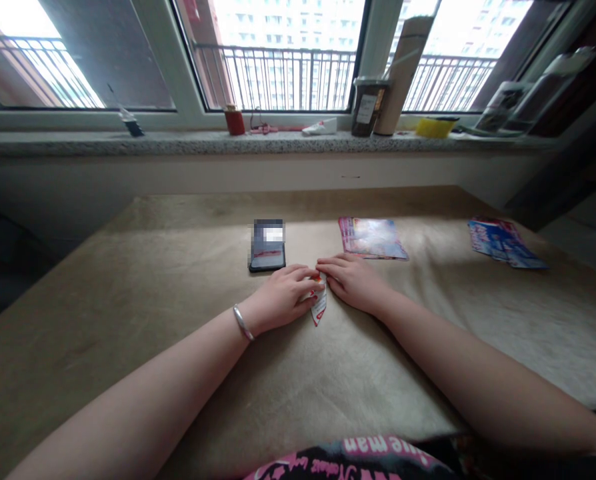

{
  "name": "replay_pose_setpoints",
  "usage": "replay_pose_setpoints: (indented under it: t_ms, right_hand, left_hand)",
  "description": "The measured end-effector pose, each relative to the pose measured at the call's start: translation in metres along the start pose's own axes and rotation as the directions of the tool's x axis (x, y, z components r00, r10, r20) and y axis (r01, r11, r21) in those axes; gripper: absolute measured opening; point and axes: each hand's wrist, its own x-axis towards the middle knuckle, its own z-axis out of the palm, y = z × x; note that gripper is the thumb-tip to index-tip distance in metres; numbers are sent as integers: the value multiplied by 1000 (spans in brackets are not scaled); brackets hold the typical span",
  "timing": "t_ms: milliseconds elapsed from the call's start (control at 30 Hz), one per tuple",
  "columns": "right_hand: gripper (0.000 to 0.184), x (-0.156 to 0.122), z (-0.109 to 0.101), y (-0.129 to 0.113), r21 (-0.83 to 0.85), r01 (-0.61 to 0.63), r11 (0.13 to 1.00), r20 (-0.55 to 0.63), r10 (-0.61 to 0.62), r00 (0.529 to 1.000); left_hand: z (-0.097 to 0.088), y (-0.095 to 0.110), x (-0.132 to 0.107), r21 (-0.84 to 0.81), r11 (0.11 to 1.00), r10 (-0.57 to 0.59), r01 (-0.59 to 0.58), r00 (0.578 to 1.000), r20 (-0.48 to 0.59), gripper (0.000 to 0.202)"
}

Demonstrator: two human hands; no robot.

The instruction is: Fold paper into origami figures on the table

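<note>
The step in hand looks like pressing a pointed paper piece (319, 312) flat on the tabletop (178, 267). The left hand (289, 293) lays its fingers over it; the right hand (357, 281) meets its far end (whether these 2 pinch, I cannot tell). Next probably calls for steady fingertips.

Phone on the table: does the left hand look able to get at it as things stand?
Probably yes: the phone lies just beyond the left hand with nothing visible between them, though that hand is touching the printed paper.
</note>
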Motion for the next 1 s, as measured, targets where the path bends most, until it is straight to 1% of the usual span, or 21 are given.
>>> replay_pose_setpoints:
  t_ms: [233,433,600,667,767,867,933,1000]
  right_hand:
    - [32,2,-1,-1,-25,-8,1000,19,8,1000]
    - [38,-1,1,0,-58,-3,998,46,6,999]
    - [42,-5,5,-3,-97,-59,994,105,69,992]
    - [44,-7,5,-3,-89,-73,993,101,82,991]
    - [38,-8,0,-3,-36,-50,998,50,52,997]
    - [22,-8,-5,-3,41,21,999,-4,-20,1000]
    - [16,-8,-6,-5,73,55,996,-14,-54,998]
    - [15,-7,-6,-7,88,96,992,-15,-95,995]
  left_hand:
    - [0,-1,0,0,1000,9,-9,1000,0,24]
    - [0,3,0,26,1000,7,-6,1000,-5,23]
    - [1,5,0,48,999,14,-13,1000,-26,23]
    - [1,4,0,50,999,21,-20,999,-26,24]
    - [0,3,1,57,998,26,-25,999,-22,25]
    - [-1,3,1,61,998,28,-26,999,-34,26]
    - [-3,3,1,63,998,15,-11,999,-51,26]
    - [-5,4,1,66,998,3,1,998,-62,25]
